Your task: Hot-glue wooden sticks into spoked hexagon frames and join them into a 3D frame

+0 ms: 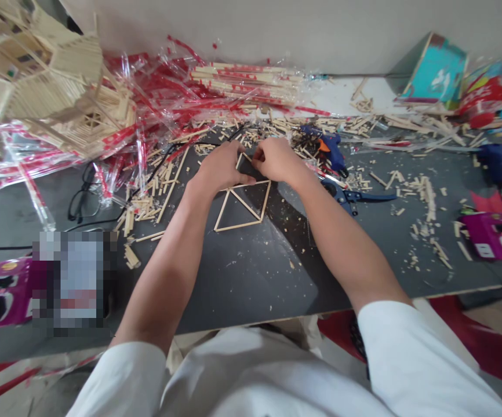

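Observation:
A flat frame of thin wooden sticks, joined into triangles, lies on the dark tabletop. At the frame's upper left is my left hand, its thumb and fingers apart around a short slanting stick; whether it grips that stick is unclear. My right hand is at the upper right, fingers curled and pinched near the top of another slanting stick. What its fingertips hold is too small to make out. The two slanting sticks meet in a peak between the hands.
Stick offcuts and red-and-clear wrappers cover the back and left. A large stick model stands back left. On the right are blue cutters, a blue glue gun and a purple box. Glasses lie left.

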The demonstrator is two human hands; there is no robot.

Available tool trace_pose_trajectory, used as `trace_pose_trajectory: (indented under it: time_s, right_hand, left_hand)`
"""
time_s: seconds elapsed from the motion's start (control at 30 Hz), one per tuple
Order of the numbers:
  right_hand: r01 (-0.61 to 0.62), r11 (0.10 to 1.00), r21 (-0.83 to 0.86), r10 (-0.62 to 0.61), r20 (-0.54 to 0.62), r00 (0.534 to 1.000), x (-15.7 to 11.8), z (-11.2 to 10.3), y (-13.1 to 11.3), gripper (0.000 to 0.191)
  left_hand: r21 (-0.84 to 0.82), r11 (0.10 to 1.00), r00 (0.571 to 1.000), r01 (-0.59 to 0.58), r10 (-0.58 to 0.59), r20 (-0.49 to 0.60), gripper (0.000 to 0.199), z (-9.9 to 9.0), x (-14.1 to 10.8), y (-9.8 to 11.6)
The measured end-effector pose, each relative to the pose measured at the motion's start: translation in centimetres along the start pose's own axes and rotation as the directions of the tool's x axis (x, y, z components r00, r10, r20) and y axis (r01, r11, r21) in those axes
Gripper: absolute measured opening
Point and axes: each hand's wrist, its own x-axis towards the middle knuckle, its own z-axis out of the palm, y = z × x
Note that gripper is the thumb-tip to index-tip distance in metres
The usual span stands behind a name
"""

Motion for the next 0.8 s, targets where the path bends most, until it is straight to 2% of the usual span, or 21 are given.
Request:
trace_pose_trajectory:
  time_s: [0.43,0.67,0.8]
  right_hand:
    - [-0.010,1.000,0.017,0.010,-0.007,1.000,0.07,0.29,0.12,0.024]
    - [-0.002,1.000,0.003,0.002,-0.008,1.000,0.18,0.39,0.14,0.026]
    - [-0.013,1.000,-0.009,0.013,0.003,1.000,0.13,0.22,0.04,0.028]
  left_hand:
    - [-0.019,0.998,0.998,0.063,-0.063,0.024,0.094,-0.42,-0.20,0.60]
    - [-0.010,0.999,0.999,-0.039,0.039,-0.006,0.091,-0.28,-0.22,0.12]
    - [-0.002,0.996,0.996,-0.093,0.093,0.004,0.081,-0.29,-0.11,-0.18]
